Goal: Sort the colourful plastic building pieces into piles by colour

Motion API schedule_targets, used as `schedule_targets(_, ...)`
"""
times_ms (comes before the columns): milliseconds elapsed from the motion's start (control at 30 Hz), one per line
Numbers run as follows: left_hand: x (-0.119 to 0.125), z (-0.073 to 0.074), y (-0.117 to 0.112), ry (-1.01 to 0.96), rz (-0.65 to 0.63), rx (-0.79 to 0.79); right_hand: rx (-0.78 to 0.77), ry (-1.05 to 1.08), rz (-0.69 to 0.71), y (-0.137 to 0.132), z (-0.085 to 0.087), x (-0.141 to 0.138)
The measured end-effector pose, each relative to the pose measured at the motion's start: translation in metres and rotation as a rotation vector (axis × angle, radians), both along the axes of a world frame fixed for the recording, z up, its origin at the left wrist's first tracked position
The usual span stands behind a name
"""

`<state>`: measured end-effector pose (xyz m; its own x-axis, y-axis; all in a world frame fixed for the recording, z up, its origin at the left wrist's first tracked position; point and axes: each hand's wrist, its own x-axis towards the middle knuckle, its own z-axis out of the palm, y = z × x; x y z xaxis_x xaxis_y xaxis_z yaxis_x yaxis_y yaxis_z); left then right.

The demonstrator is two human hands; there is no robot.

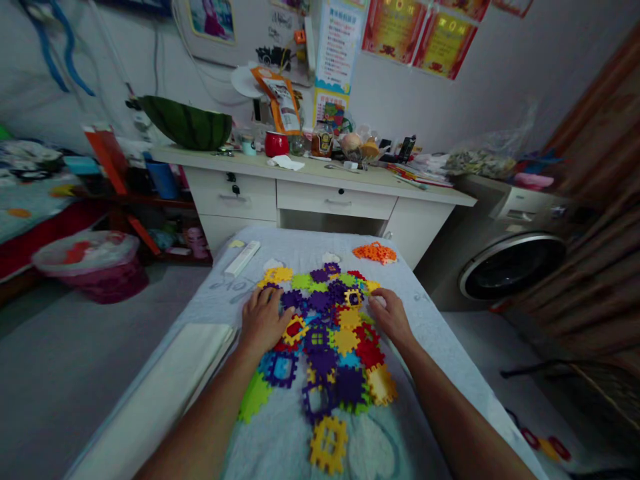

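Observation:
A loose pile of plastic interlocking building pieces (pixel 320 337) in purple, yellow, green, red and blue lies on a cloth-covered table. My left hand (pixel 264 319) rests palm down at the pile's left side, fingers spread over its edge near a red-and-yellow frame piece (pixel 296 329). At the right side, my right hand (pixel 393 316) is beside the pile, its fingertips close to a yellow piece (pixel 373 286). A gap shows between its thumb and forefinger; its other fingers are mostly hidden. A yellow window piece (pixel 329 445) lies nearest me.
Small orange pieces (pixel 375 253) are heaped at the far right of the tablecloth (pixel 400 440). A white box (pixel 243 259) lies far left, and a folded white board (pixel 155 400) along the left edge. Beyond stand a cluttered desk (pixel 330 200) and a washing machine (pixel 500 233).

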<state>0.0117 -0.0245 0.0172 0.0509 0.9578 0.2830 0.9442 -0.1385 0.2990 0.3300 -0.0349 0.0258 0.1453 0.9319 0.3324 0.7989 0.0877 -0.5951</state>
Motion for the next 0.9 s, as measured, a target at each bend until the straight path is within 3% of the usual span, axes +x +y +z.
schedule_targets(200,-0.011,-0.006,0.014,-0.226,-0.057,0.047,-0.196,-0.076,-0.209,0.065,0.012,-0.004)
schedule_targets(300,-0.019,-0.008,0.021,-0.465,-0.071,0.021,-0.276,-0.030,-0.063,0.079,0.017,-0.015)
schedule_targets(367,-0.021,-0.010,0.025,-0.560,-0.071,0.000,-0.234,0.008,0.084,0.085,0.022,-0.020)
schedule_targets(433,-0.022,-0.013,0.026,-0.582,-0.075,0.007,-0.148,0.015,0.128,0.095,0.027,-0.019)
schedule_targets(600,-0.020,-0.016,0.026,-0.536,-0.082,0.043,-0.055,-0.191,-0.155,0.142,0.031,0.005)
schedule_targets(733,-0.020,-0.017,0.025,-0.560,-0.063,0.036,-0.185,-0.224,-0.401,0.177,0.026,0.028)
schedule_targets(900,-0.020,-0.017,0.023,-0.562,-0.061,0.047,-0.411,-0.216,-0.421,0.202,0.021,0.042)
